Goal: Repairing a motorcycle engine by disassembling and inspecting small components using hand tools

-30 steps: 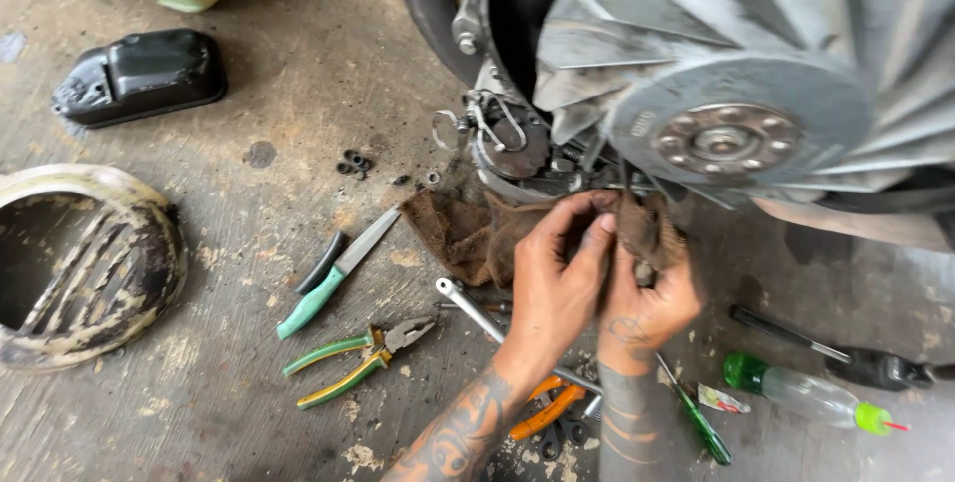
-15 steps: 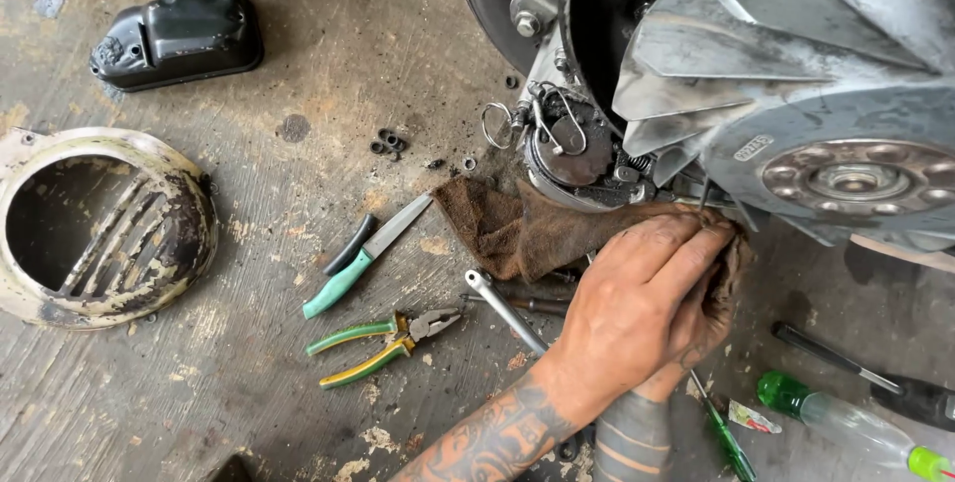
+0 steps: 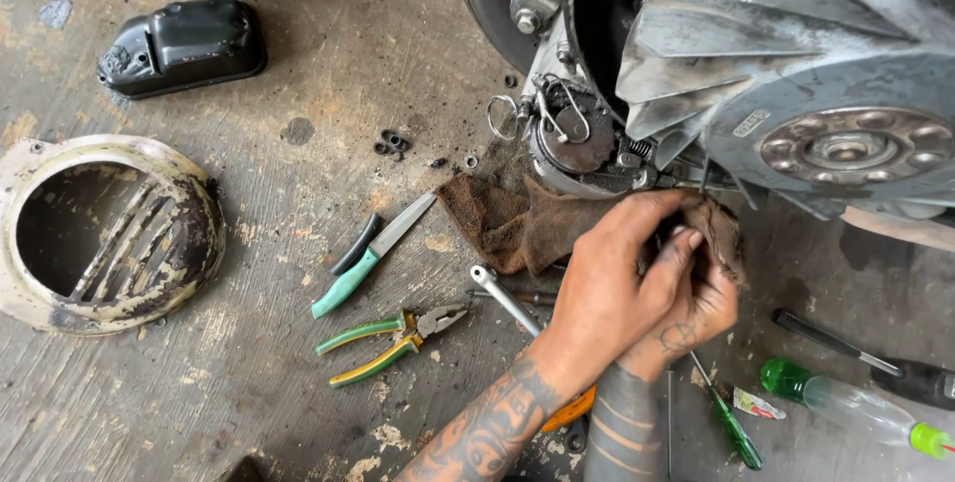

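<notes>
Where the two hands meet, just below the finned engine flywheel (image 3: 846, 144), both are closed on a brown rag (image 3: 517, 223).

Left hand (image 3: 622, 288): palm down, fingers curled over the rag's bunched end, tattooed forearm running down-left away from the flywheel.
Right hand (image 3: 701, 308): tucked under the left, fingers wrapped round the same bunch; whatever lies inside the cloth is hidden.
Brown rag: its free end spread flat on the concrete floor (image 3: 279, 402), left of the flywheel, touching the engine's underside.

Containers: round cream fan cover (image 3: 109, 233), far left of the flywheel, open side up, nothing inside it. Black cover (image 3: 184, 44), upper left, closed face up. Clear squeeze bottle (image 3: 856, 407) with green cap, lying below the flywheel.

Loose tools left and below the flywheel: teal-handled knife (image 3: 368, 258), green-and-yellow pliers (image 3: 393, 333), ratchet handle (image 3: 502, 298), green screwdriver (image 3: 731, 422).

Bare floor lies between fan cover and knife.
</notes>
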